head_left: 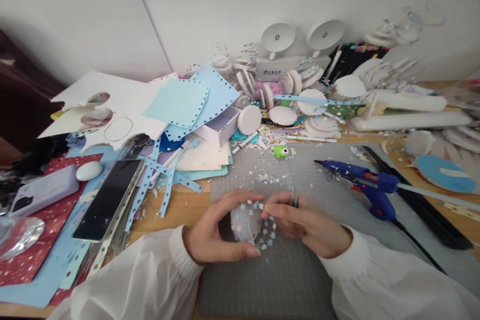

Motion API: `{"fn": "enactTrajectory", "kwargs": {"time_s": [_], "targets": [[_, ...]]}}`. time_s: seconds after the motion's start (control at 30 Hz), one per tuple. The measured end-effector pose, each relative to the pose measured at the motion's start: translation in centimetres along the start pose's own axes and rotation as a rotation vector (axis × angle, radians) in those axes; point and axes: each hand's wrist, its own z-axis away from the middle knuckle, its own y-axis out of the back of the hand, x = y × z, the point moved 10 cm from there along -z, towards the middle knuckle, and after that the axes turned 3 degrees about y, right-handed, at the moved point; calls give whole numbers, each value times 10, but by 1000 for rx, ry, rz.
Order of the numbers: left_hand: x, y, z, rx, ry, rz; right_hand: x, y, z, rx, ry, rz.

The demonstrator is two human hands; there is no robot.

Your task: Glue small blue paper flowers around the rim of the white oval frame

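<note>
My left hand (215, 230) curves around a rounded, translucent white piece (245, 222) dotted with small pale blue and white stars, thumb below and fingers above. A thin white stick or strip (251, 235) shows near the thumb. To its right, a loop of small blue and white stars (273, 232) hangs between the hands. My right hand (300, 217) has its thumb and forefinger pinched at the piece's upper right edge; what is between them is too small to tell. A narrow teal thing (294, 196) sticks up behind those fingers. Loose stars (270, 178) lie on the grey cutting mat (262, 285).
A blue glue gun (360, 180) with its cord lies to the right, beside a long black tool (423, 205). Left are a phone (108, 200), punched blue strips (172, 185) and paper sheets (180, 102). White discs (283, 115), a green figure (280, 151) and a two-headed lamp (277, 39) stand behind.
</note>
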Motion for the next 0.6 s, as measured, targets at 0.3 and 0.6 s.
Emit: {"fn": "enactTrajectory", "kwargs": {"time_s": [0.3, 0.6], "targets": [[-9, -2, 1, 2, 86, 87, 2, 0, -2, -3, -5, 45], [-11, 1, 3, 34, 94, 60, -1, -1, -1, 1, 2, 115]]}}
